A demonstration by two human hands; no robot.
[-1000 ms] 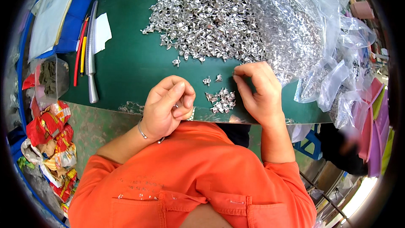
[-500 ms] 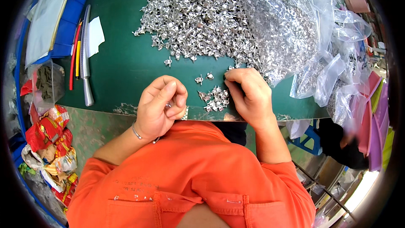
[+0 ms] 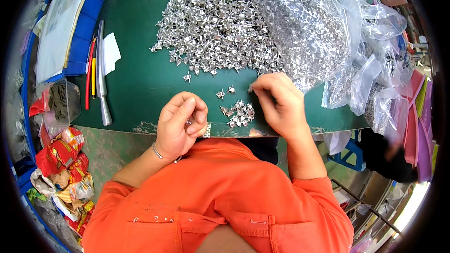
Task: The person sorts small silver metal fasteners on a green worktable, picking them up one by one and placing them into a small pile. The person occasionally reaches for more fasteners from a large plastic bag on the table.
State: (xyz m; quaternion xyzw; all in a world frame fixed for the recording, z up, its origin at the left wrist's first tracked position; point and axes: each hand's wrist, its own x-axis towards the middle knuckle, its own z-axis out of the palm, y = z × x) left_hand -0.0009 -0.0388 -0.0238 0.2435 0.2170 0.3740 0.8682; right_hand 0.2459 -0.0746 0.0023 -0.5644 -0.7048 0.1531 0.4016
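Note:
My left hand (image 3: 182, 124) is curled just above the table's near edge, palm partly turned up. A bit of silvery metal shows between its fingers; most of what it holds is hidden. To the right, my right hand (image 3: 283, 105) pinches a small silvery metal part (image 3: 250, 88) at its fingertips, close to the front of the big heap. Between the hands lies a little cluster of small metal parts (image 3: 240, 113), with two loose ones (image 3: 226, 92) just beyond it. The large heap of like parts (image 3: 215, 23) spreads over the far side of the green table (image 3: 136, 65).
A clear plastic bag (image 3: 314, 28) full of parts lies at the heap's right. On the left are a metal scraper-like tool (image 3: 101, 75), a red pen (image 3: 90, 72), a yellow pen (image 3: 93, 77), white paper (image 3: 111, 51) and blue bins (image 3: 86, 23).
The view has shifted, so the table sits slightly lower in it. A silvery part now shows at my right fingertips. My left hand keeps its curled shape.

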